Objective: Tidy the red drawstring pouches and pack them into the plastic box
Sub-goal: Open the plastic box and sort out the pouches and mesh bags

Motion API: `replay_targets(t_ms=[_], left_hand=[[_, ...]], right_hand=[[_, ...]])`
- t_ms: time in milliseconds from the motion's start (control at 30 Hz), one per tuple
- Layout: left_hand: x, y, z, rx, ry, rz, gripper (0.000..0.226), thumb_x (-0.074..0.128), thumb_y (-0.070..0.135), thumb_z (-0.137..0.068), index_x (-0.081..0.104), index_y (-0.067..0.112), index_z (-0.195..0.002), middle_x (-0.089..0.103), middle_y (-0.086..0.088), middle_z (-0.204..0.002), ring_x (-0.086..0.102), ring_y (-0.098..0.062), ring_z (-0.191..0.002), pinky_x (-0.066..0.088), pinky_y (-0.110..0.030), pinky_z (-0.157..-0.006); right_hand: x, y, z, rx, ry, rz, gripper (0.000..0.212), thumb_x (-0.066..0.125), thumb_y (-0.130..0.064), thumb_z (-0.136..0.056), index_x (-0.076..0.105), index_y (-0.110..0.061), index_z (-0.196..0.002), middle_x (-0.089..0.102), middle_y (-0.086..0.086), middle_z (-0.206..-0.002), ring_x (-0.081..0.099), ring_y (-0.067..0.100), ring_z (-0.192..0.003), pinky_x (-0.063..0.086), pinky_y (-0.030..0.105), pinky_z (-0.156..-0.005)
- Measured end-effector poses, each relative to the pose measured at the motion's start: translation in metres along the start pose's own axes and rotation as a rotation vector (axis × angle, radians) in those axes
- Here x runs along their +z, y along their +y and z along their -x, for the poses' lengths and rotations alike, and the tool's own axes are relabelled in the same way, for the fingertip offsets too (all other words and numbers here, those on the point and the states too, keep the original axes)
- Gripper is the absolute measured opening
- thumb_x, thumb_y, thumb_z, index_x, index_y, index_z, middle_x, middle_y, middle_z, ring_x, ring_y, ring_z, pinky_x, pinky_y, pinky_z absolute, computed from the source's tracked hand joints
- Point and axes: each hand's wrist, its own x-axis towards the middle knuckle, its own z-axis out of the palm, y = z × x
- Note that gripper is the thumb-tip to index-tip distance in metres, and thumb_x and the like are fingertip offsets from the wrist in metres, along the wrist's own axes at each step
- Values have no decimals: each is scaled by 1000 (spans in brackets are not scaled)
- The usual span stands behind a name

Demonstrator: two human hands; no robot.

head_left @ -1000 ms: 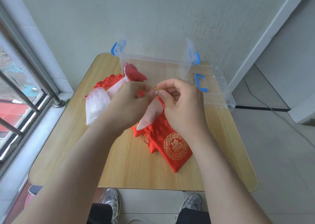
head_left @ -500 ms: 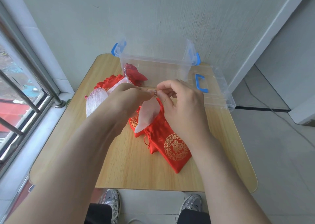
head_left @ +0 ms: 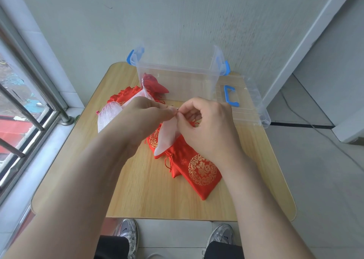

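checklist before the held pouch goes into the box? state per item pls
1. Grip: ok, the left hand and right hand both pinch the top of the pale pouch, which hangs below them.
2. Pouch mouth drawn closed: cannot tell, the fingers hide it.
3. Lid off the plastic box: ok, the lid lies beside it on the right.
4. Room in the box: ok, only one red pouch shows inside, at its left end.
5. Table tidied: not ok, loose red pouches lie under the hands.
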Motion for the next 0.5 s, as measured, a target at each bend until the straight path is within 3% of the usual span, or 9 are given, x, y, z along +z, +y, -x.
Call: replay_targets(t_ms=[167, 233, 333, 500], left_hand=[[-4, -1, 5, 48, -15, -103, 9, 76, 27, -96, 85, 26, -94, 81, 11, -100, 68, -2, -106, 46, -21, -84], [-2, -1, 6, 74, -24, -175, 9, 75, 27, -97, 84, 27, -95, 80, 10, -101, 67, -2, -105, 46, -19, -79], [1, 1, 7, 141, -70, -230, 13, 68, 28, -102, 80, 24, -100, 80, 7, -100, 72, -8, -102, 55, -25, -89], [1, 1, 8, 251, -56, -177, 14, 67, 25, -104, 81, 25, -104, 81, 12, -100, 73, 0, -102, 58, -23, -93]], right_hand=[[-6, 3, -1, 78, -167, -37, 11, 76, -16, -90, 72, -19, -80, 68, -11, -67, 67, 7, -67, 53, 16, -61], [-6, 3, -1, 134, -202, -36, 13, 77, -18, -88, 71, -20, -76, 67, -10, -64, 65, 8, -63, 54, 21, -58], [-1, 0, -1, 221, -179, -52, 19, 75, -27, -87, 66, -20, -71, 64, -5, -58, 60, 10, -54, 50, 27, -52], [2, 2, -3, 264, -78, -135, 20, 74, -25, -93, 66, -20, -75, 60, -5, -54, 52, 7, -49, 36, 15, -50]])
